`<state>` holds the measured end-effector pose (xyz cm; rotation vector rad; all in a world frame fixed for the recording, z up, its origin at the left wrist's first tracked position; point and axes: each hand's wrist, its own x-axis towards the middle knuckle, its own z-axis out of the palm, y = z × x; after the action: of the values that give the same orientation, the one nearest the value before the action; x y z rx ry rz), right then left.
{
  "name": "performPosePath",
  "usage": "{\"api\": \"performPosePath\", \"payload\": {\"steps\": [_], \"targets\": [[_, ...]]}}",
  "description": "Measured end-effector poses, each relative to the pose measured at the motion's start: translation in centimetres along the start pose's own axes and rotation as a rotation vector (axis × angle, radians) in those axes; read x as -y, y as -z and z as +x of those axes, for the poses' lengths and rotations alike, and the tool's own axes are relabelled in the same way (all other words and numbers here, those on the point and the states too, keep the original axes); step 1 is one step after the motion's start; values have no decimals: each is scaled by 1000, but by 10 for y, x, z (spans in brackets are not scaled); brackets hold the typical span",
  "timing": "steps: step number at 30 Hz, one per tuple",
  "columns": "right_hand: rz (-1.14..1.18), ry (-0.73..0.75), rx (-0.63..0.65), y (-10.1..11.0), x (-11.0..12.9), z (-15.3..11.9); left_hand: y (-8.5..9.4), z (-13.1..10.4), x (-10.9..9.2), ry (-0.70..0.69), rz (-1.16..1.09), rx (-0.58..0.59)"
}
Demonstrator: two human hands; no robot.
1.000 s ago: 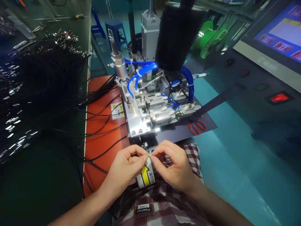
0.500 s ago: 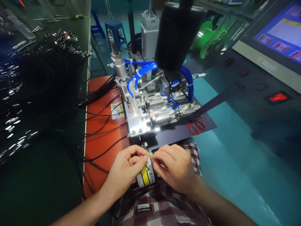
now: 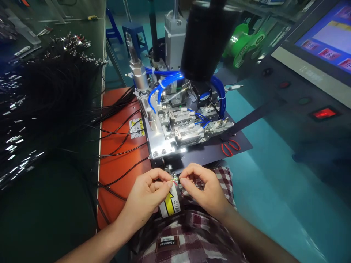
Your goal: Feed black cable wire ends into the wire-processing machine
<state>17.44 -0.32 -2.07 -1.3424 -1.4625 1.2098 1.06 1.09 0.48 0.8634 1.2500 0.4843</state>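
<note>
Between my fingertips are several thin coloured wires (image 3: 174,180), with green, white and red ones showing. My left hand (image 3: 150,191) pinches them from the left, thumb and forefinger together. From the right, my right hand (image 3: 205,186) pinches at the wire ends with thumb and forefinger; its other fingers are curled. Just below the wires is a white label with a yellow arrow (image 3: 170,204) on the near end of the machine. The metal fixture (image 3: 161,146) with blue air hoses (image 3: 171,77) stands beyond my hands.
Black cables (image 3: 123,146) run across the orange plate (image 3: 117,171) from a large cable pile (image 3: 55,76) on the left table. Red-handled scissors (image 3: 230,148) lie right of the fixture. A black cylinder (image 3: 207,44) hangs above. A screen panel (image 3: 323,44) and green spool (image 3: 241,45) are at right.
My right hand has turned and opened its curl slightly, its thumb now nearer the wire ends. The wires look more fanned out. My left hand has stayed in place.
</note>
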Motion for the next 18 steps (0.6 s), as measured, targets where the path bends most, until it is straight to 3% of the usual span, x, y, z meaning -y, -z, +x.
{"api": "performPosePath", "payload": {"steps": [4,8,15,18], "targets": [[12,-60,35,0,2,4,1,1,3,-26,31,27],[-69,5,73,0,2,3,2,1,4,-35,35,22],[-598,433,48,6,6,-2,2,1,4,-44,57,25],[-730,542,67,8,7,-1,2,2,5,-44,45,31]]}}
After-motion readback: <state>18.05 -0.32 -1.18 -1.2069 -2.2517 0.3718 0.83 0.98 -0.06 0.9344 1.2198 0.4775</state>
